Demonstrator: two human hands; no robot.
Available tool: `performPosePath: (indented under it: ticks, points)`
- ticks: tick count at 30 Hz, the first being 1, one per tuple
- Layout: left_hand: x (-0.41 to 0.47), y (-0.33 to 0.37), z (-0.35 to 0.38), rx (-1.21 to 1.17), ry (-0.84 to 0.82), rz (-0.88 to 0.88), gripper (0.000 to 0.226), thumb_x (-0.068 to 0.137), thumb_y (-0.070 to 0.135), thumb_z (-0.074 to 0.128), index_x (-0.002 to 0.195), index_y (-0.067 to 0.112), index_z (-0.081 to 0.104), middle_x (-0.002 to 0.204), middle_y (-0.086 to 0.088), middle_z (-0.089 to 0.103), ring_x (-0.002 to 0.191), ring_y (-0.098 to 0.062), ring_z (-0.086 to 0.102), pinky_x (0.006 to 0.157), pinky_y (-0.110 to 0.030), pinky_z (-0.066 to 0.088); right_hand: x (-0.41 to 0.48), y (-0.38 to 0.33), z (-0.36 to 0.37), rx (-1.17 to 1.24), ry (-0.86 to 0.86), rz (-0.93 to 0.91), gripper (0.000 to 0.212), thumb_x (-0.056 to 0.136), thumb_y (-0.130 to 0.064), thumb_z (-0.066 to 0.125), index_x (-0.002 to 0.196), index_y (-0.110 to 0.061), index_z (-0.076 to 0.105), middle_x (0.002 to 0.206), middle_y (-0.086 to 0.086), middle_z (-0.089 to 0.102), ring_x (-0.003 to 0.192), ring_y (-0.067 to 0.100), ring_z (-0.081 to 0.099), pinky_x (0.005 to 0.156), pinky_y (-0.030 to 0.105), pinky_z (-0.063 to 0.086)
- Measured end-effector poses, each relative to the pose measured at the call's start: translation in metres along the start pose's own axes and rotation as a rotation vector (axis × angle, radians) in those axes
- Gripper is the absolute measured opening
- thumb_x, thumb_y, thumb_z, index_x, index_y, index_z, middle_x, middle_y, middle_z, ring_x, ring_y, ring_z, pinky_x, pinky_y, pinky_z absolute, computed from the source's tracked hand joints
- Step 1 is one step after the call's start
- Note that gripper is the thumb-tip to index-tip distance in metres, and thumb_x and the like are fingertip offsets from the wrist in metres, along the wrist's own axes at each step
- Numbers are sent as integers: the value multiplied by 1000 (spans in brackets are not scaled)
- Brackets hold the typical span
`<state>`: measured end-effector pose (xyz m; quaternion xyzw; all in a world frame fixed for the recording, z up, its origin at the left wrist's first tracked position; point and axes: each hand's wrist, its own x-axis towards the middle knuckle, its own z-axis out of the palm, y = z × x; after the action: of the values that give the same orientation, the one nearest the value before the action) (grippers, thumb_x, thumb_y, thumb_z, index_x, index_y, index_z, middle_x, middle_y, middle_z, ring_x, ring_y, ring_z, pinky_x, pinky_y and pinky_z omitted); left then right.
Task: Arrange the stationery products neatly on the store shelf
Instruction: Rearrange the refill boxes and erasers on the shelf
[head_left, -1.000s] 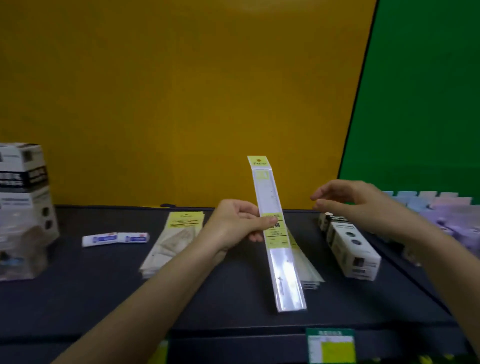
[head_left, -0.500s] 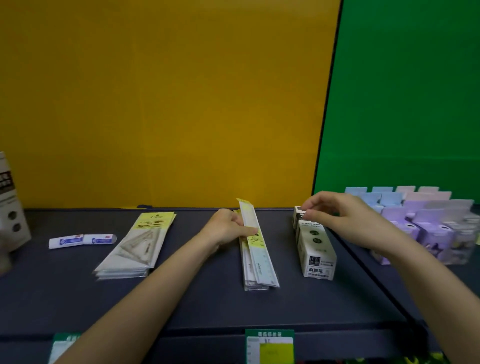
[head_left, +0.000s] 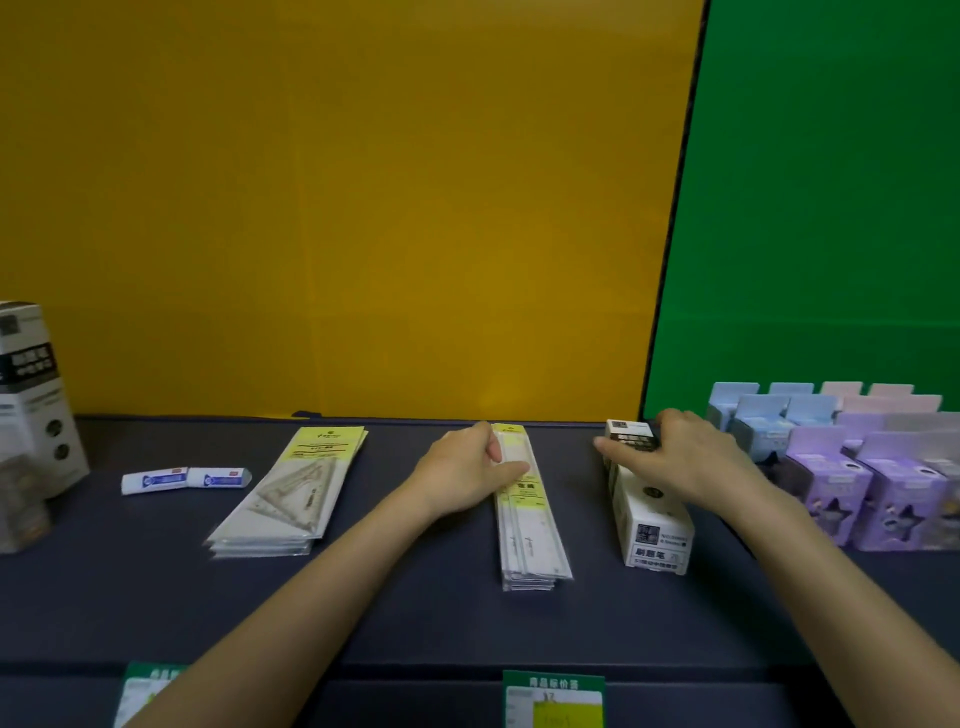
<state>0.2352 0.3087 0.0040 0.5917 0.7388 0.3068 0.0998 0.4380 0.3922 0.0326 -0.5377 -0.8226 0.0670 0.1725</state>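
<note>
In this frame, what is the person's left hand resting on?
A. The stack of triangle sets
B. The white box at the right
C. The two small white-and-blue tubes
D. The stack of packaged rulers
D: the left hand lies flat on the far part of the stack of packaged rulers, while the right hand is on the white box beside it.

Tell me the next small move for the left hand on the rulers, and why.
Probably nudge the top ruler pack square with the stack. The left hand lies flat on the rulers, and the packs below fan out unevenly at the near end. The right hand is busy on the white box.
</note>
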Motion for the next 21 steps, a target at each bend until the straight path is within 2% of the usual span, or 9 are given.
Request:
performPosePath:
  ticks: [2,4,6,8,12,14,16,18,21]
  points:
    - [-12,-1,-10,12,33,59,27,83,44,57,81,18,50,73,8,51,73,-14,48,69,-35,42,2,-4,5,-54,-130,89,90,72,-75,46,126,-3,41,127,16,52,110,34,54,84,40,45]
    - [-28,-5,-23,47,70,115,22,84,42,56,80,21,52,74,7,53,69,-11,48,69,-35,45,1,-10,9,-106,-235,138,88,76,-69,46,131,-2,37,135,17,50,117,34,52,90,36,43]
    - [-44,-13,-36,62,120,163,19,85,39,57,77,23,51,70,10,52,64,-6,45,64,-31,42,0,-15,8,-147,-271,134,74,84,-60,46,129,-2,42,134,17,51,115,32,53,86,31,42]
    - [-60,-26,-52,53,184,188,17,85,35,57,77,21,53,66,13,49,61,-5,45,59,-25,38,-1,-20,7,-155,-282,149,64,86,-53,46,125,-3,47,129,16,55,103,30,55,75,29,40]
    - [-83,-70,-91,32,320,166,18,84,38,54,76,22,57,69,9,57,67,-12,53,63,-32,42,-5,-27,7,56,-175,183,56,85,-50,50,108,1,54,102,19,61,80,30,57,60,32,41]
    - [-91,-98,-113,44,358,125,13,85,30,55,74,24,56,68,9,58,64,-10,52,58,-25,38,-7,-33,5,237,-61,186,56,82,-49,55,105,2,51,94,21,63,77,32,62,68,37,50]
    - [-97,-127,-134,78,392,58,10,86,20,56,77,19,59,73,1,62,66,-15,54,61,-27,38,-13,-45,-1,408,6,170,51,80,-45,60,106,-3,45,92,20,65,78,34,65,77,47,54]
    - [-100,-156,-151,126,402,-15,8,87,16,54,84,13,61,82,-6,64,75,-21,54,68,-31,39,-23,-65,-7,511,31,122,54,79,-43,62,113,-7,42,91,16,67,78,34,66,79,52,54]
    - [-96,-194,-162,240,329,-135,16,89,17,52,102,10,58,101,-10,59,96,-24,53,81,-34,40,-41,-100,-12,648,91,54,49,83,-36,60,121,-17,34,85,10,62,77,30,62,79,48,51]
